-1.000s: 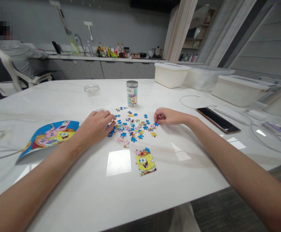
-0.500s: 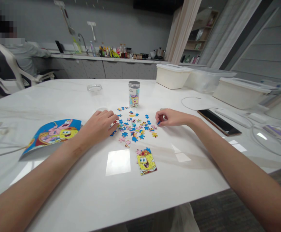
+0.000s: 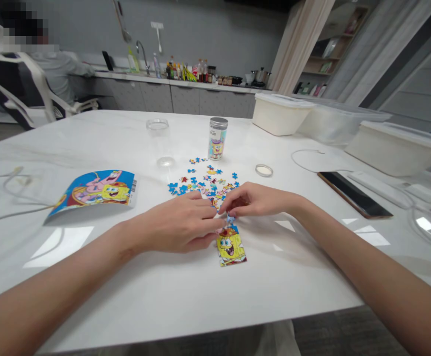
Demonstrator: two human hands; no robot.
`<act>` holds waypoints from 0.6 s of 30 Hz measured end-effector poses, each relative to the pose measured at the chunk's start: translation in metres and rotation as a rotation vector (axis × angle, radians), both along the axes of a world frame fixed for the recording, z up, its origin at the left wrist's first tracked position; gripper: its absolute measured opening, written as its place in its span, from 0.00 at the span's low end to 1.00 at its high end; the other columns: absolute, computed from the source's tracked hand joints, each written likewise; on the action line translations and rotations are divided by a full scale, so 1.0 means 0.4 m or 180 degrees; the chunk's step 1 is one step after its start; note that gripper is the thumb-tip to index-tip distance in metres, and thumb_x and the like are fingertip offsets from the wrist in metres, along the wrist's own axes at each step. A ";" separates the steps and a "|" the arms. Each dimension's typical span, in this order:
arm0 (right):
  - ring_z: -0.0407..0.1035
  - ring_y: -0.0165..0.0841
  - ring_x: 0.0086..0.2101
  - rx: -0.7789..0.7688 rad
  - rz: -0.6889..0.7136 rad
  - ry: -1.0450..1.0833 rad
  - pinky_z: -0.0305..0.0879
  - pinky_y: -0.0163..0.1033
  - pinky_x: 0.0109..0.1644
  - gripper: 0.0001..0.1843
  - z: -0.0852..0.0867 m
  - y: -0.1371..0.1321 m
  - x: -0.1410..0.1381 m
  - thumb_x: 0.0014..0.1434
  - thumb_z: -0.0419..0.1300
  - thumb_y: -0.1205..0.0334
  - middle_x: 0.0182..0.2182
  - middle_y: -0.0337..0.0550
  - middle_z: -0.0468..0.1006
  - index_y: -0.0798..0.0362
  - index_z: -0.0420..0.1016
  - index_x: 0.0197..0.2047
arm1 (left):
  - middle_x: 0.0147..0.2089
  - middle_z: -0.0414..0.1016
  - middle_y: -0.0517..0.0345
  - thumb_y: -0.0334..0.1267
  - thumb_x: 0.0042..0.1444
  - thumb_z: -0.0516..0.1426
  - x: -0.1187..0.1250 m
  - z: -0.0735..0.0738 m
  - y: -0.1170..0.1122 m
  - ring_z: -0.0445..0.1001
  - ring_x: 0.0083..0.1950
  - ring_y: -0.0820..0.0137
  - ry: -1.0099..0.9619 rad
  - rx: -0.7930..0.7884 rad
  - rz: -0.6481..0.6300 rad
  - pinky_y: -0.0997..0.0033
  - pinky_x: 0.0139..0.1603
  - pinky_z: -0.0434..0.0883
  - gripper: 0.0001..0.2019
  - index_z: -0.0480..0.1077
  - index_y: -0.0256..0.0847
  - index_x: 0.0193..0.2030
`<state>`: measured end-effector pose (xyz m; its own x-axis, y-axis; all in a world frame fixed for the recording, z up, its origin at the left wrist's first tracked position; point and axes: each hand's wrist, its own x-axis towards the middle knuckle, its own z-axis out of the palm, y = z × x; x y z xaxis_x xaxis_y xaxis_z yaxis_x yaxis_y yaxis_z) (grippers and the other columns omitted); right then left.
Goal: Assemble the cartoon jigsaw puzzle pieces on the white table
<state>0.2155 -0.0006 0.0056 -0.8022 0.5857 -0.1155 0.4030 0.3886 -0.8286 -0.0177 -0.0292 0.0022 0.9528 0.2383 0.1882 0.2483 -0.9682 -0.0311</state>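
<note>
Here the right hand [image 3: 254, 200] pinches a blue puzzle piece [image 3: 231, 217] at the top edge of the assembled patch [image 3: 231, 248] on the table [image 3: 163, 296]; the left hand [image 3: 180, 228], fingers curled, touches that patch, grip unclear

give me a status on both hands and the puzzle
Right hand pinches a blue piece at the top edge of the assembled section. Left hand rests at that same edge, grip unclear. Loose pieces lie just beyond.

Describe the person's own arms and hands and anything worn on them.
The left forearm and right forearm are bare, with no sleeve in view. The left hand and right hand are ungloved; no ring, watch or bracelet shows.
</note>
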 end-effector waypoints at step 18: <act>0.66 0.28 0.32 0.0038 -0.0122 -0.0064 0.62 0.34 0.34 0.09 -0.011 0.003 0.003 0.57 0.61 0.60 0.34 0.42 0.76 0.55 0.76 0.39 | 0.29 0.75 0.49 0.43 0.64 0.41 -0.109 0.020 0.105 0.76 0.32 0.61 0.1200 0.0451 0.2814 0.65 0.33 0.64 0.21 0.74 0.39 0.41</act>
